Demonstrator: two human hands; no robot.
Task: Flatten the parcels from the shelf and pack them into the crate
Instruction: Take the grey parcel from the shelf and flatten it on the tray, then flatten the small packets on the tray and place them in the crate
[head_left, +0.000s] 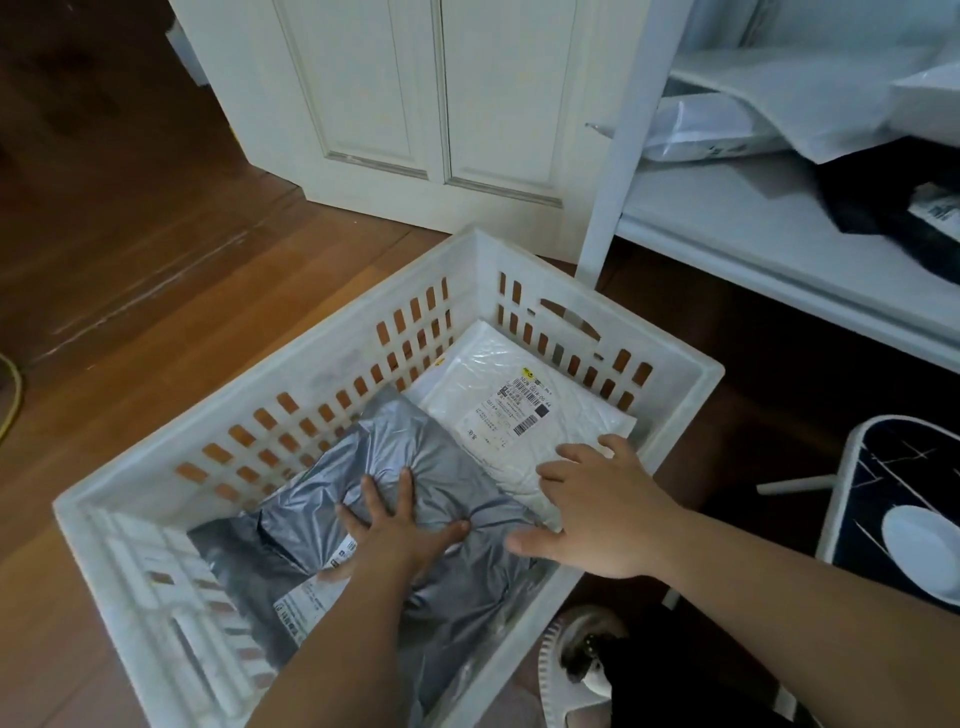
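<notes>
My left hand (400, 525) lay flat in the lower middle of the frame, fingers spread and straight, and it pressed down on the crumpled grey plastic mailer bag (415, 467). This grip held nothing; it only pushed on the bag from above. The grey bag lay inside the white slotted plastic crate (322, 332), which stood on the brown wooden floor (130, 260) and filled the centre of the frame. The bag showed a white label near my left wrist.

My right hand (597, 509) was to the right of the left one, also with relaxed, spread fingers. Its fingers rested on the lower edge of the white padded envelope with a printed barcode label (519, 400), and its thumb pointed toward the grey bag. It was not curled around anything. The white envelope lay flat in the far right part of the crate, just beside the grey bag.

In the upper right of the frame stood the white shelf (727, 208), with more white plastic parcels (727, 124) on it and one black parcel (883, 218) at the right edge. A white panelled door (415, 104) was at the upper middle.
</notes>
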